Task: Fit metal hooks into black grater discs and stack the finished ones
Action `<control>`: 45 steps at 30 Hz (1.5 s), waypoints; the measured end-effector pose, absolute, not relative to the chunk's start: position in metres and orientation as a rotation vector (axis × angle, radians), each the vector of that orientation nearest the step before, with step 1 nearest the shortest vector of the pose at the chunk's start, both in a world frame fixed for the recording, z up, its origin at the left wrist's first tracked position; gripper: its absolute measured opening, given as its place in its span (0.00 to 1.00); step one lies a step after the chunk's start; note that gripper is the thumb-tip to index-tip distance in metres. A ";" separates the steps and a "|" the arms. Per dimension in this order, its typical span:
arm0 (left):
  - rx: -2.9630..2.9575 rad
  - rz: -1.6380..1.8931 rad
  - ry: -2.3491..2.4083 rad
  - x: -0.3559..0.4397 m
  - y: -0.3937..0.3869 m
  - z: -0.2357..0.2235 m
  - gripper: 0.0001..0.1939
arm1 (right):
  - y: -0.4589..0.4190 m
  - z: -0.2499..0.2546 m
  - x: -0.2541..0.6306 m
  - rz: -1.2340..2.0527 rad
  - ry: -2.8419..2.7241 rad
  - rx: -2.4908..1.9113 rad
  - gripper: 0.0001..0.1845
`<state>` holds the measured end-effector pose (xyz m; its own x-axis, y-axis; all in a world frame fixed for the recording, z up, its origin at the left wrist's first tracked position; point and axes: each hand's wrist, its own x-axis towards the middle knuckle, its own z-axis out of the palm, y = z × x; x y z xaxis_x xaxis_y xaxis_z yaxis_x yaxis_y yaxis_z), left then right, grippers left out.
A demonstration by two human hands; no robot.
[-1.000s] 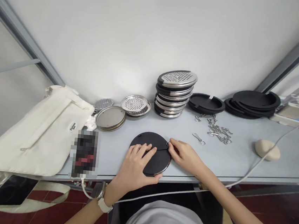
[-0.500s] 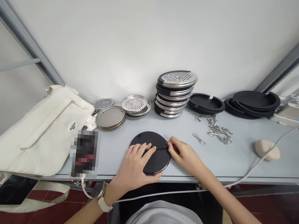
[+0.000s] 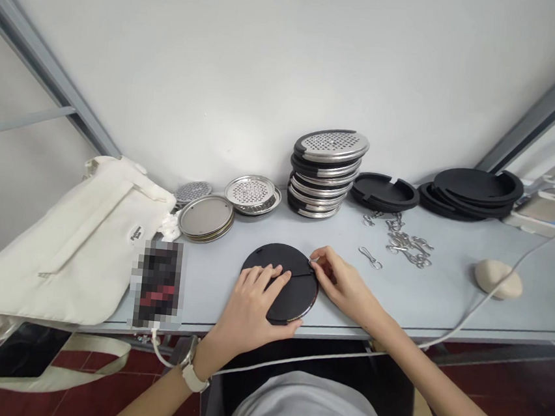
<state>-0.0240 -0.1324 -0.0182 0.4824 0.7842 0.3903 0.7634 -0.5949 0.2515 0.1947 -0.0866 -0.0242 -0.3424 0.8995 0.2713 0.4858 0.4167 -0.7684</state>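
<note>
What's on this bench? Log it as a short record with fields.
Left hand: flat on a black round disc
Right hand: pinching a small metal hook at the disc's rim
Nearby: stack of perforated steel discs, loose metal hooks
Rest: stacked black round covers, white canvas bag, beige lump

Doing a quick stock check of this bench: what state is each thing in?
Left hand: flat on the disc, pressing down.
Black disc: lying flat, slit across it.
Right hand: pinching the clip.
Small metal clip: held at the disc's edge.
Perforated steel lids: stacked.
Black rings: stacked flat.
Metal hooks: loose, tangled.
Canvas tote: lying flat.
</note>
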 end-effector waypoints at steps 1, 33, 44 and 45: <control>2.668 0.737 1.393 -0.024 -0.132 -0.019 0.33 | -0.087 -0.024 0.195 0.766 -1.981 -1.167 0.06; 2.655 0.743 1.395 -0.025 -0.132 -0.019 0.34 | -0.090 -0.018 0.195 0.874 -2.040 -1.144 0.08; 2.656 0.729 1.394 -0.025 -0.133 -0.019 0.34 | -0.088 -0.020 0.202 0.917 -2.027 -1.138 0.09; 2.657 0.731 1.396 -0.025 -0.133 -0.019 0.34 | -0.089 -0.020 0.202 0.922 -2.026 -1.136 0.09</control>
